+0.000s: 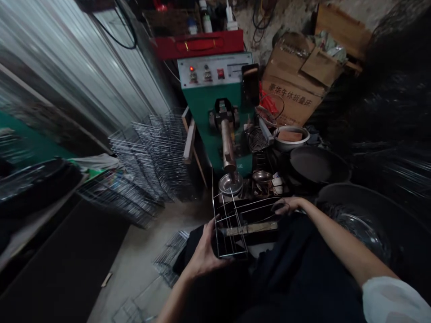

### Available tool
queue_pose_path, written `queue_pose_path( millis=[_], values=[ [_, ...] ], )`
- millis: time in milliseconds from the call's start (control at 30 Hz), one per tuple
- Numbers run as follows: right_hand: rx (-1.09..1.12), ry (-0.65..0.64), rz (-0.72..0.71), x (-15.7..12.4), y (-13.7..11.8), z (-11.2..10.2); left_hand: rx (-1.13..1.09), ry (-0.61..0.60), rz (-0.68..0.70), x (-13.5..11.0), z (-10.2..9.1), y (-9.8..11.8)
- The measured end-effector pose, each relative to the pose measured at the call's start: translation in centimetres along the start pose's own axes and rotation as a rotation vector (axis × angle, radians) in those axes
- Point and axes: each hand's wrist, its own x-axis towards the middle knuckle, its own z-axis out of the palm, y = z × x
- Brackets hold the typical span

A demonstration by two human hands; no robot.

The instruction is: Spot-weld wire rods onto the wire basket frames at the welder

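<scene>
A small wire rack of thin bright rods is tilted up above my lap. My left hand grips its left side and lower edge, the fingers partly behind the rods. Thin wires stretch rightward from the rack toward my right hand. That hand's fingers are curled together near a dark loop; the exact thing in them is too dark to make out. Just beyond the rack, the rod of a green spot-welding machine points down at a round metal dish. A wooden bar lies behind and below the wires.
Stacked wire racks stand on the left, with more wire pieces on the floor. At right are dark round pans, a white bowl holding a reddish block, and a cardboard box. A phone is fixed to the machine.
</scene>
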Motion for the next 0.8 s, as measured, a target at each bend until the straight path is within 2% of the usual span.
queue_pose_path(
  millis=[100, 167, 267, 333, 500, 800],
  values=[
    [0.006, 0.137, -0.121, 0.0, -2.0, -1.3, -0.139, 0.028, -0.010, 0.9, 1.2, -1.5],
    [0.009, 0.190, -0.232, -0.1, -4.1, -1.6, -0.144, 0.066, -0.002, 1.4, 1.8, -2.1],
    [-0.021, 0.271, -0.398, 0.0, -7.3, -1.1, -0.114, 0.098, 0.019, 2.5, 2.4, -2.6],
    [-0.038, 0.364, -0.458, 0.3, -9.0, -0.5, -0.108, 0.113, 0.035, 3.2, 2.6, -2.7],
    [-0.018, 0.531, -0.449, 1.6, -10.7, 0.0, -0.114, 0.147, 0.094, 4.8, 2.5, -3.4],
    [-0.062, 0.571, -0.422, 3.4, -10.8, -1.5, -0.164, 0.189, 0.122, 6.2, 2.4, -5.1]
  ],
)
